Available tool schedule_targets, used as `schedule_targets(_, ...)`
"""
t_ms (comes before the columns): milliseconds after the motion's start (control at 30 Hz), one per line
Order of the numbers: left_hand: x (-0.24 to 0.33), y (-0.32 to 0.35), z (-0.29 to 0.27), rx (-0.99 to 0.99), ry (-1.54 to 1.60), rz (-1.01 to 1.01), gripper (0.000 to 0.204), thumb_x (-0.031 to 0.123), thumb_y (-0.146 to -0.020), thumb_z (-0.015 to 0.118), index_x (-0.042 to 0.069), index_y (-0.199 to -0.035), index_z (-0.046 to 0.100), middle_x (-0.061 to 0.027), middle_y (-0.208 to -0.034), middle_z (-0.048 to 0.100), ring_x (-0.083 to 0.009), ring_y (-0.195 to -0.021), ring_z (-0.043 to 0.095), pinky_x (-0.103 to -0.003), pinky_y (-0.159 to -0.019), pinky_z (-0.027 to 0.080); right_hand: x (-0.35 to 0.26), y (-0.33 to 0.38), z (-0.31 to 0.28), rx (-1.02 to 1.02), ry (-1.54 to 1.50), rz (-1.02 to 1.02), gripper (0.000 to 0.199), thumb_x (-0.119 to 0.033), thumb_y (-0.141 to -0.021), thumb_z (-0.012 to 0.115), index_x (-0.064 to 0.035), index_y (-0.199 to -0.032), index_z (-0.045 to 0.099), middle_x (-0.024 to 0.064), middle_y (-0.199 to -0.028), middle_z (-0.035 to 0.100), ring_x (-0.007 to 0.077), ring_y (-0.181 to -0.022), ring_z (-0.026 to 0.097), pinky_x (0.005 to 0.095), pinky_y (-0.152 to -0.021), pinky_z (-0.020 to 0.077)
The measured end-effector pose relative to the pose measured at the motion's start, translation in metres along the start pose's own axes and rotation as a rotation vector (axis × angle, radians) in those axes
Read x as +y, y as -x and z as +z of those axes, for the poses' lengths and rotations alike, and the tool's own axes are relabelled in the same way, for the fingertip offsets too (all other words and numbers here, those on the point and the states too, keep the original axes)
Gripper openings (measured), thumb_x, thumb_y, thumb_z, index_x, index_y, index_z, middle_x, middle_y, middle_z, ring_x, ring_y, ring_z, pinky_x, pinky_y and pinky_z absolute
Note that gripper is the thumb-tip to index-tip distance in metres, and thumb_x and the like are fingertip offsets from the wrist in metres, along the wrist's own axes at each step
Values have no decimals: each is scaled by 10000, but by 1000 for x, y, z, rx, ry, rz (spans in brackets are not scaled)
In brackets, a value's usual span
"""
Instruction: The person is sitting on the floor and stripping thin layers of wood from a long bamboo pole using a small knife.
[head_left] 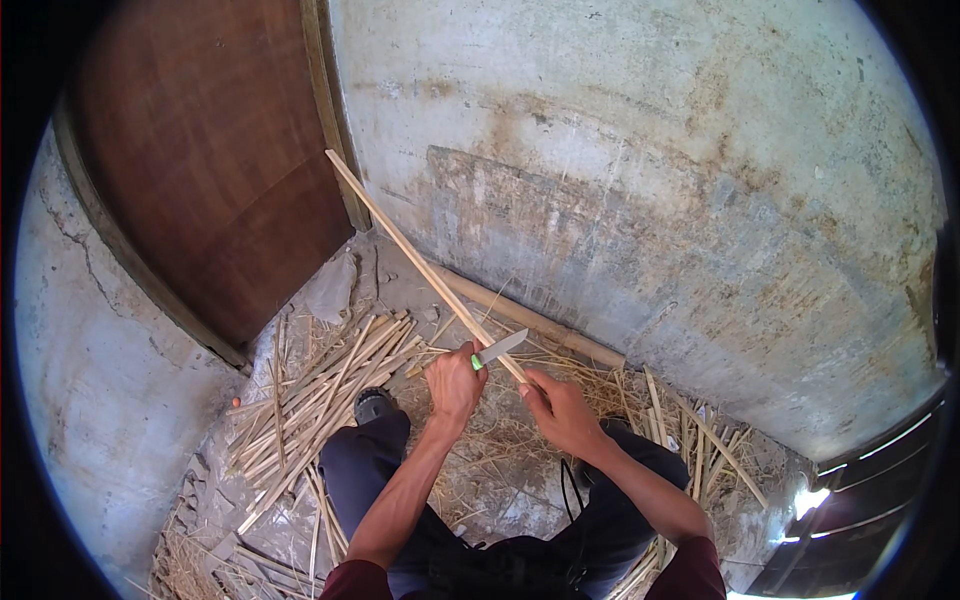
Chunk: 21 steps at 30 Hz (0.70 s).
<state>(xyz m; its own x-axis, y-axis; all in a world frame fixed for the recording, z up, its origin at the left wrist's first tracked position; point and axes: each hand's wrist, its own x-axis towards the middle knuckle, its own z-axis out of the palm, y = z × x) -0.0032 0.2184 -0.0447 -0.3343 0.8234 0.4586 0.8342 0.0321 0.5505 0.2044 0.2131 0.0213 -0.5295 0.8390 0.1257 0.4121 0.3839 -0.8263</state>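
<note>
My left hand is closed round the green handle of a knife. Its blade points to the right and lies across a long pale strip, apparently split bamboo. The lower end of that strip is pinched in my right hand, thumb on top. From there the strip slants up and away to the left, its far end in front of the door frame. Both hands are close together above my knees, the blade between them.
Many similar strips lie in a pile left of my legs, and more lie at the right. Thin shavings cover the floor between my feet. A round pole lies along the stained wall. A brown door stands at the far left.
</note>
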Motion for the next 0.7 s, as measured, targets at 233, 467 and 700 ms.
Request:
schedule_targets(233,6,-11,-7,24,16,-50,164,162,-975,729,34,-874,748,-230,-735,706,-446,-675,705,-541,-625,527,-12,-5,7,65,58,-28,236,-178,-1086,620,11,-1223,652,188,-632,551,296,-500,525,435,-531,389)
schedule_targets(467,-5,-25,-13,146,32,-52,159,153,-950,764,40,-839,748,-221,-729,702,-438,-660,698,-538,-607,516,-31,-13,20,128,112,-100,269,-148,-1075,629,26,-1278,650,225,-667,589,365,-539,593,451,-544,429)
schedule_targets(700,-19,-37,-27,281,10,-69,265,215,-1000,744,47,-795,728,-236,-633,646,-450,-590,662,-538,-572,488,-47,-14,29,143,131,-167,306,-129,-1073,628,54,-1317,641,227,-686,607,371,-546,591,447,-552,436)
